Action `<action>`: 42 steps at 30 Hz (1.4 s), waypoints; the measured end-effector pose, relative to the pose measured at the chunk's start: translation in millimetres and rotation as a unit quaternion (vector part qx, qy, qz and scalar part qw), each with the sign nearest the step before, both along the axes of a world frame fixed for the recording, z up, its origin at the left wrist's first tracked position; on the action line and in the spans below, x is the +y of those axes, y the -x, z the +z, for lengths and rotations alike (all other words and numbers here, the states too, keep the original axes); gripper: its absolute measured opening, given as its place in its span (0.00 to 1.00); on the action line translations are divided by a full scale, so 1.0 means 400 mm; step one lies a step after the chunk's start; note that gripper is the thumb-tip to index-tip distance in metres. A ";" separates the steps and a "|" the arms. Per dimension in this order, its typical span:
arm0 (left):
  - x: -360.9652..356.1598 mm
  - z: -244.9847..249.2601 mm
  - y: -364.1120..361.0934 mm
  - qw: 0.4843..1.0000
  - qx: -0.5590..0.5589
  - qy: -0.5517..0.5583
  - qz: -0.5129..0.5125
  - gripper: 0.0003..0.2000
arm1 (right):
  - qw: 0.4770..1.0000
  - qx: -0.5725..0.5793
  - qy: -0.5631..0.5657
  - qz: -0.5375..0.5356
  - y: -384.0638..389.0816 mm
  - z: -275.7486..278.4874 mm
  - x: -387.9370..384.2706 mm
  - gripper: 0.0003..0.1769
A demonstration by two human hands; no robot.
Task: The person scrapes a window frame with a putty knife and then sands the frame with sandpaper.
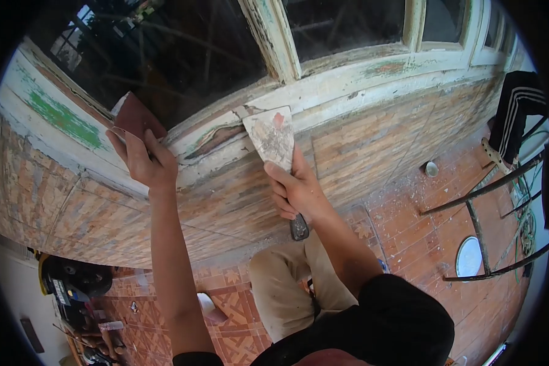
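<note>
My left hand (146,160) is closed on a folded sheet of reddish-brown sandpaper (138,116), held at the lower corner of the window frame. My right hand (296,190) grips a putty knife (268,135) by its dark handle. Its wide blade, smeared with white and a red spot, points up and overlaps the lower rail of the white window frame (332,97). Worn paint shows on that frame, with green patches and a bare, gouged strip of wood (216,141) between my hands. Dark glass (183,55) lies behind it.
Below the frame runs a stone-patterned tile wall (360,143). Paint flakes litter the tiled floor (402,238). To the right are a metal-legged stand (477,232), a white round lid (469,257), a small can (430,169) and another person's leg (518,116). Black equipment (73,287) stands at lower left.
</note>
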State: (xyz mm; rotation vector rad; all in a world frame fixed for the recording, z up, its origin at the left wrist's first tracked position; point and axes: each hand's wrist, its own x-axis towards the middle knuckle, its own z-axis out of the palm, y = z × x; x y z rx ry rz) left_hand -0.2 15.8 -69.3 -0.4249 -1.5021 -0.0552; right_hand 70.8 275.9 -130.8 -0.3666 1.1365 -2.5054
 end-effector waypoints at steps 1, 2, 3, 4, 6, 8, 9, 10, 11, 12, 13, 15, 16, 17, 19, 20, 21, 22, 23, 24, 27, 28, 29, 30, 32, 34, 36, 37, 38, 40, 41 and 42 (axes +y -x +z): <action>0.003 -0.001 0.005 1.000 0.005 -0.004 -0.002 0.17 | 1.000 0.009 0.003 -0.008 -0.002 0.004 -0.002 0.37; 0.000 -0.001 0.006 1.000 0.000 -0.003 0.000 0.17 | 1.000 0.009 0.003 -0.010 -0.001 0.010 -0.008 0.37; -0.003 -0.005 0.000 1.000 -0.012 0.001 0.003 0.18 | 1.000 0.003 0.007 -0.013 -0.003 0.022 -0.017 0.37; -0.008 -0.010 -0.002 1.000 -0.016 0.005 0.004 0.18 | 1.000 -0.003 0.012 -0.014 -0.007 0.029 -0.026 0.36; -0.013 -0.010 0.009 1.000 0.003 0.019 -0.001 0.19 | 1.000 0.003 0.021 -0.007 -0.003 0.014 -0.022 0.37; -0.014 -0.005 -0.001 1.000 -0.005 0.021 0.004 0.19 | 1.000 -0.006 0.000 -0.018 -0.002 0.012 -0.019 0.36; -0.010 -0.005 -0.002 1.000 -0.019 0.020 0.011 0.19 | 1.000 -0.002 -0.001 -0.021 0.001 0.011 -0.019 0.36; -0.013 -0.006 0.007 1.000 -0.018 0.021 0.008 0.19 | 1.000 0.007 0.004 -0.025 0.001 0.007 -0.022 0.35; -0.019 -0.008 0.018 1.000 0.000 0.024 -0.001 0.18 | 0.999 0.014 0.009 -0.029 0.000 0.001 -0.024 0.34; -0.018 -0.012 0.013 1.000 0.012 0.025 -0.008 0.18 | 1.000 0.008 0.008 -0.029 -0.008 -0.010 -0.022 0.34; -0.017 -0.017 0.002 1.000 0.008 0.023 -0.007 0.18 | 0.999 0.004 0.021 -0.038 -0.013 -0.019 -0.017 0.31; -0.010 -0.004 0.001 0.999 -0.016 0.028 -0.004 0.18 | 0.998 0.014 0.033 -0.049 -0.010 -0.033 0.005 0.28; -0.010 0.001 -0.001 1.000 -0.010 0.025 -0.005 0.18 | 0.995 -0.020 0.045 -0.089 -0.015 -0.046 0.028 0.25; -0.008 0.002 -0.002 1.000 -0.014 0.026 0.000 0.18 | 0.989 -0.052 0.056 -0.129 -0.014 -0.052 0.045 0.22; -0.003 -0.005 0.000 0.999 -0.024 0.024 0.000 0.18 | 0.991 -0.042 0.051 -0.118 -0.012 -0.033 0.049 0.22; -0.006 -0.004 0.006 0.999 -0.013 0.037 -0.010 0.18 | 0.993 -0.036 0.050 -0.103 -0.012 -0.022 0.042 0.21; -0.011 -0.002 0.007 0.999 0.000 0.049 -0.016 0.18 | 0.996 -0.030 0.010 -0.079 -0.002 -0.022 0.022 0.20; -0.017 -0.003 0.002 0.999 0.002 0.043 -0.014 0.18 | 0.997 -0.027 0.004 -0.078 -0.008 -0.022 -0.008 0.20; -0.024 -0.005 0.001 0.998 -0.026 0.045 -0.021 0.18 | 0.994 -0.004 -0.004 -0.106 -0.024 -0.026 -0.043 0.22; -0.031 -0.010 0.002 0.997 -0.054 0.049 -0.028 0.17 | 0.991 0.019 -0.009 -0.134 -0.045 -0.042 -0.065 0.25; -0.034 -0.025 0.007 0.994 -0.056 0.017 -0.095 0.16 | 0.984 0.049 -0.081 -0.148 -0.123 -0.225 -0.056 0.24; -0.026 -0.024 0.000 0.992 -0.067 -0.001 -0.105 0.16 | 0.972 0.067 -0.122 -0.191 -0.149 -0.312 -0.042 0.23; -0.016 -0.010 -0.009 0.992 -0.062 0.017 -0.113 0.16 | 0.952 0.104 -0.166 -0.236 -0.168 -0.404 -0.013 0.23; -0.020 -0.007 -0.008 0.992 -0.057 0.015 -0.112 0.16 | 0.927 0.137 -0.210 -0.278 -0.199 -0.480 0.030 0.23; -0.022 -0.018 -0.008 0.990 -0.066 0.014 -0.126 0.16 | 0.901 0.001 -0.327 -0.286 -0.279 -0.559 0.153 0.28; -0.025 -0.025 -0.025 0.988 -0.084 -0.007 -0.125 0.17 | 0.883 -0.054 -0.301 -0.357 -0.325 -0.574 0.277 0.30; -0.037 -0.019 -0.037 0.987 -0.094 -0.021 -0.126 0.18 | 0.822 -0.165 -0.206 -0.505 -0.328 -0.567 0.377 0.35; -0.040 -0.020 -0.042 0.980 -0.124 -0.029 -0.154 0.18 | 0.800 -0.164 -0.215 -0.536 -0.332 -0.542 0.420 0.36; -0.043 -0.023 -0.049 0.970 -0.154 -0.035 -0.183 0.17 | 0.776 -0.163 -0.223 -0.566 -0.336 -0.515 0.461 0.37; -0.012 0.037 -0.110 0.973 -0.143 -0.008 -0.181 0.16 | 0.748 -0.111 -0.266 -0.597 -0.340 -0.527 0.540 0.33; 0.008 0.072 -0.146 0.964 -0.175 -0.017 -0.199 0.16 | 0.719 -0.072 -0.366 -0.587 -0.338 -0.535 0.582 0.26; 0.014 0.091 -0.171 0.953 -0.208 -0.027 -0.217 0.16 | 0.721 -0.065 -0.365 -0.586 -0.319 -0.538 0.583 0.26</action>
